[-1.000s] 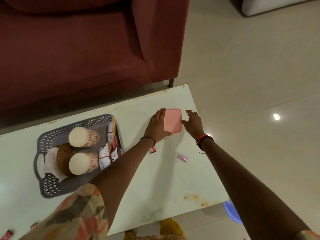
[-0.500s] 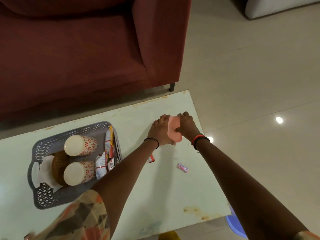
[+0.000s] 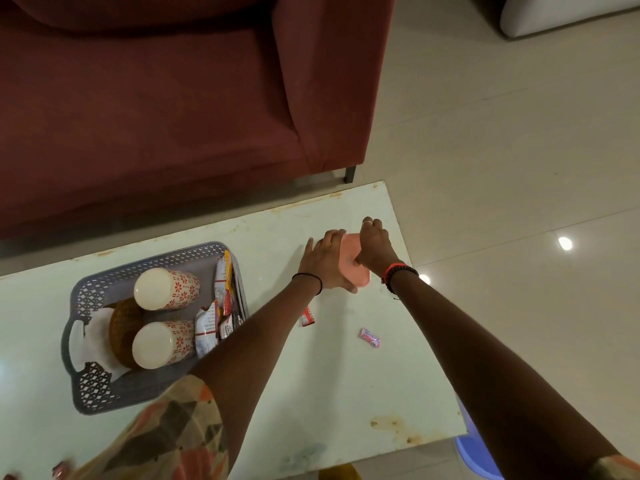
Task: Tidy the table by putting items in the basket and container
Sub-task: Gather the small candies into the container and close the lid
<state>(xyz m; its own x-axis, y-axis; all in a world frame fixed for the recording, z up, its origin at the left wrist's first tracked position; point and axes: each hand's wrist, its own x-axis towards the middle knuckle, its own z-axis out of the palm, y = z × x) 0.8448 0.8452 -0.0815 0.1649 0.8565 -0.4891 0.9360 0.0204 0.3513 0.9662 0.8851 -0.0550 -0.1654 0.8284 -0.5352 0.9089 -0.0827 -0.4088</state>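
A small pink container (image 3: 350,268) with its lid on sits near the far right corner of the pale table (image 3: 346,393). My left hand (image 3: 325,261) grips its left side. My right hand (image 3: 374,244) presses down on the lid from above. A grey perforated basket (image 3: 156,261) on the left holds two floral cups (image 3: 166,289), a woven brown item, a white napkin and several sachets. A pink wrapped candy (image 3: 370,337) and a red-white wrapper (image 3: 306,318) lie loose on the table near my forearms.
A dark red sofa (image 3: 156,98) stands right behind the table. Tiled floor lies to the right, with a blue stool (image 3: 474,455) under the table's near right corner. More small wrappers (image 3: 60,469) show at the bottom left edge.
My right hand went from beside the pink container onto its lid and now presses on it. My left hand has stayed on the container's left side.
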